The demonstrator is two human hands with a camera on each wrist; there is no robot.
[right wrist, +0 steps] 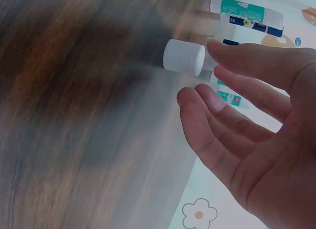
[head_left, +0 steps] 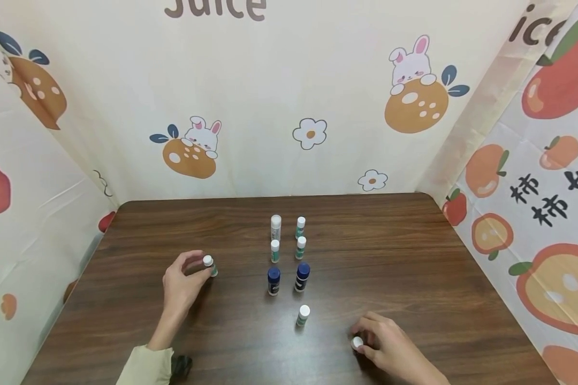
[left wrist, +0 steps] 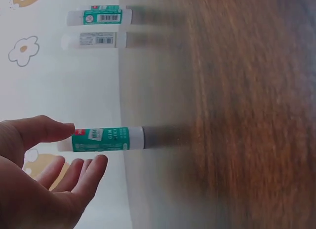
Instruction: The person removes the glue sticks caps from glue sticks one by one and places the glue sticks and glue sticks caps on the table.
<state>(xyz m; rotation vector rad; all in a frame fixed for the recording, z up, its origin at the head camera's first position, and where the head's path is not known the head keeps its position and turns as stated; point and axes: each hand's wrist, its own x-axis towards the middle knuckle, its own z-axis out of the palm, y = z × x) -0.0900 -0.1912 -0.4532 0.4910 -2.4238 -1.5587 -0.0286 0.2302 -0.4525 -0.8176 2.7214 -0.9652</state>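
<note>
A green glue stick with a white cap stands upright on the left of the table. My left hand is around it with the thumb tip right at its cap end, the other fingers spread apart from it in the left wrist view. At the front right, a small white cap stands on the tabletop. My right hand is beside this cap, thumb tip close to its edge and the fingers loosely bent with a gap to it.
Between the hands, several upright sticks stand in two columns on the brown table: a larger white one, green ones with white caps and dark blue ones. Nearer stands another green stick. Printed curtains border the table.
</note>
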